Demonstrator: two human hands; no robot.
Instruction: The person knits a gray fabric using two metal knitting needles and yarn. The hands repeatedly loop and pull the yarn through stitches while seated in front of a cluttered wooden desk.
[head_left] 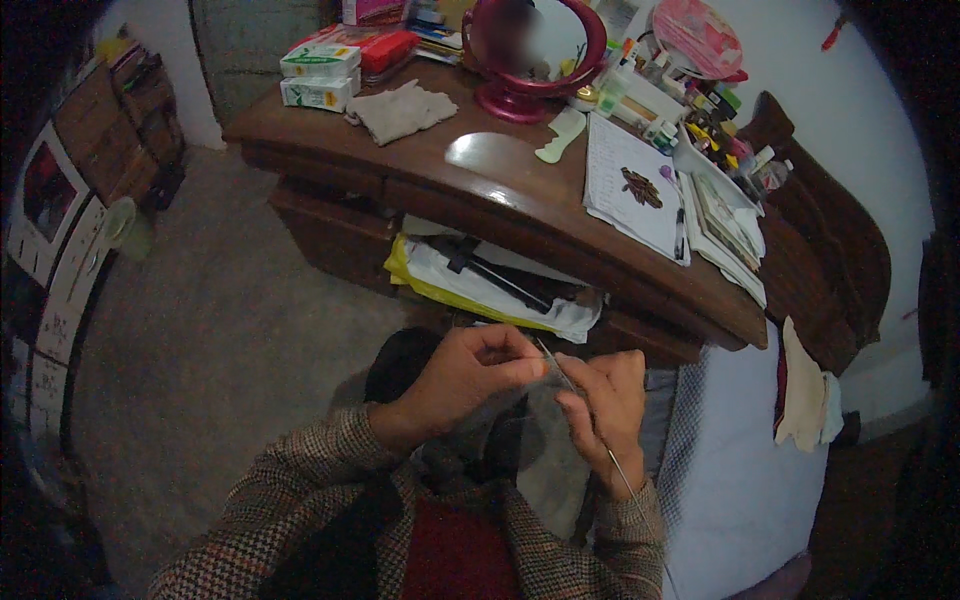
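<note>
In front of my lap, both hands are close together. My right hand grips a long, thin metal knitting needle, which runs from between the hands down along my right forearm. My left hand is closed in a pinch beside the needle's upper end, thumb against forefinger. Whatever lies between those fingertips is too small and dim to make out.
Ahead stands a brown wooden desk with an open drawer holding a yellow-and-white bag. On it are a pink-framed mirror, a pale green comb, a grey cloth and an open notebook. A bed lies at right.
</note>
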